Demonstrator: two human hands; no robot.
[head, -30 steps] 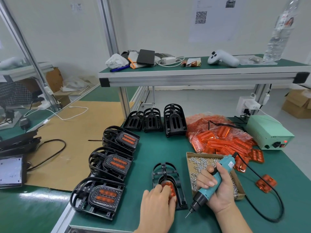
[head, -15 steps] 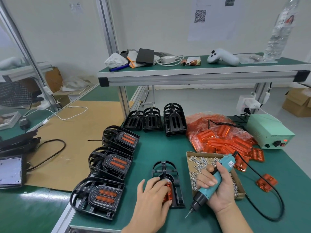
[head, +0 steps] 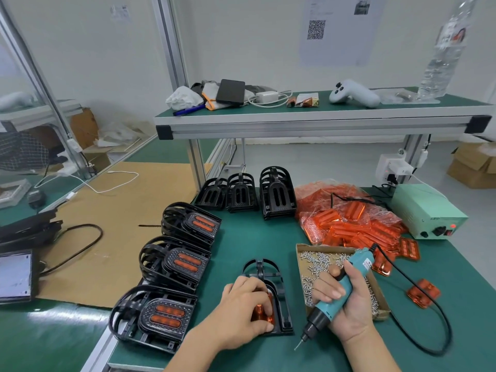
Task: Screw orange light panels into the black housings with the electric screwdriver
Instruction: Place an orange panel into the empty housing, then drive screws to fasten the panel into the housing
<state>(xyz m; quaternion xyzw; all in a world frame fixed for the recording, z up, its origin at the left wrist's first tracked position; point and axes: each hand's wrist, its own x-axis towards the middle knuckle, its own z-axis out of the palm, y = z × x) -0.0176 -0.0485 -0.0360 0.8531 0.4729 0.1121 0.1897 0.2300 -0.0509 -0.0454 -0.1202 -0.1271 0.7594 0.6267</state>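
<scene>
Head view. The left hand (head: 243,307) presses curled fingers onto an orange light panel (head: 264,312) seated in the black housing (head: 279,294) on the green surface (head: 241,242); a second ago it lay flatter and nearer the housing's near end. The right hand (head: 346,302) grasps the electric screwdriver (head: 335,294), bit down and clear of the housing, unchanged. Screws lie in the cardboard tray (head: 303,248) beside it. Three finished stacks (head: 171,264) stand to the left. Judgement: the panel is being seated; no screw appears driven yet.
</scene>
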